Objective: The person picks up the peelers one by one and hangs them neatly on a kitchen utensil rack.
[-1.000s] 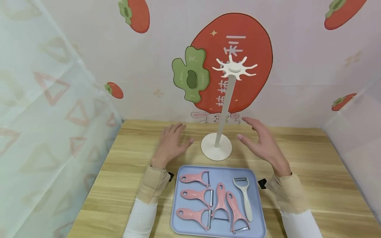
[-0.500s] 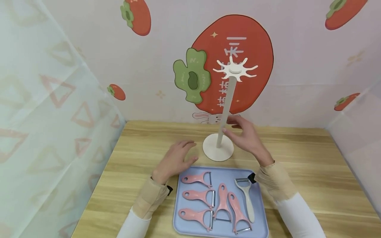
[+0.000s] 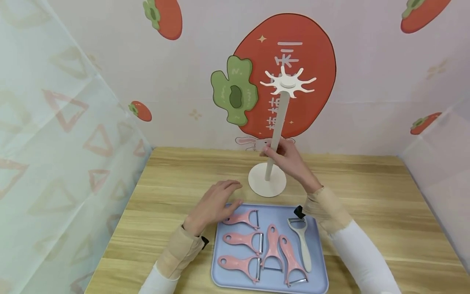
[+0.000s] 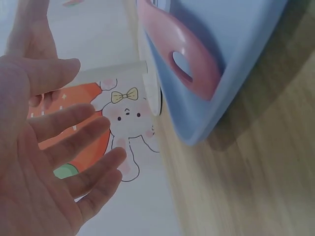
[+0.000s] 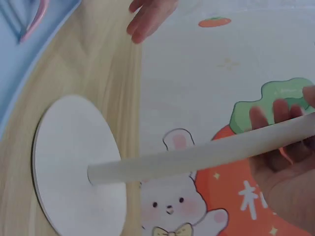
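A white stand (image 3: 280, 118) with a round base and a crown of several curved hooks stands upright at the table's back. My right hand (image 3: 293, 162) grips its pole below the middle, thumb in front and fingers curled behind; the right wrist view shows the curled fingers beside the pole (image 5: 197, 156). My left hand (image 3: 214, 205), fingers spread and relaxed, hovers over the back left corner of a blue tray (image 3: 315, 281) and holds nothing. Several pink peelers (image 3: 235, 239) and one white peeler (image 3: 304, 250) lie in the tray. The left hand partly covers the rearmost pink peeler's handle.
The wooden table (image 3: 374, 204) reaches back to a wall cloth (image 3: 371, 77) printed with persimmons and a rabbit. Pale cloth panels (image 3: 73, 171) close off both sides. The tray lies just in front of the stand's base.
My right hand has moved left from beside the stand and taken hold of its pole. My left hand has drawn back towards me, over the tray's corner. The stand and peelers keep their places.
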`<state>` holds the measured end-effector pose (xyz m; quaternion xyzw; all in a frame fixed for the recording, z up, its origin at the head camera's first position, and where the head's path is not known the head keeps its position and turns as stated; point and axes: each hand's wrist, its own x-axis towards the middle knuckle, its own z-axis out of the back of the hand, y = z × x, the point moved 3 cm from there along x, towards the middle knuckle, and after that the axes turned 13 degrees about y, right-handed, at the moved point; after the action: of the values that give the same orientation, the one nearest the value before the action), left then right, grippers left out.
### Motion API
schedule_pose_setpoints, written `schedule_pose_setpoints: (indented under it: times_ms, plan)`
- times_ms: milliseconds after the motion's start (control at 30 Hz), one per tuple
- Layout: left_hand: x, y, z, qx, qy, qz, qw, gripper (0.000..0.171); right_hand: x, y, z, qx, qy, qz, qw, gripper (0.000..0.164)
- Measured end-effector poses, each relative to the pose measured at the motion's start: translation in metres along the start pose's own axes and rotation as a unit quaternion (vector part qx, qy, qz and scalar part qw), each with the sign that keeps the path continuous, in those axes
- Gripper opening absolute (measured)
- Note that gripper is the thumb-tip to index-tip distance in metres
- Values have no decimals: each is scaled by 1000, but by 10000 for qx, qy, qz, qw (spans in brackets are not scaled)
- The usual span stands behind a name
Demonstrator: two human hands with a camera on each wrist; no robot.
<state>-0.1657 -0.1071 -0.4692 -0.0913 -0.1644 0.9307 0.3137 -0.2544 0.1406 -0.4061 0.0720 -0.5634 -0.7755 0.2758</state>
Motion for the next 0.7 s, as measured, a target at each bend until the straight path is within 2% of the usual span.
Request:
schedule_pose_setpoints:
  times_ms: [100,233,367,533,700]
  plan:
    - [-1,0,0,-39,-86,-22,10000,50,7,-3,-4,772,259,-29,9967,29]
    - [-4,-1,0,-130,-250,-102,9995,49,16,-4,-8,1324,329,191,9905,35]
    - [-7,-3,-2,-185,-296,-173,9992,48,22,-5,-13,1646,209,475,9850,43]
    - [-9,-5,-2,-122,-384,-234,9989,46,28,-6,-18,1988,143,602,9781,57]
    - [-10,-8,-1,-165,-565,-442,9973,37,32,-6,-18,2071,55,890,9743,60]
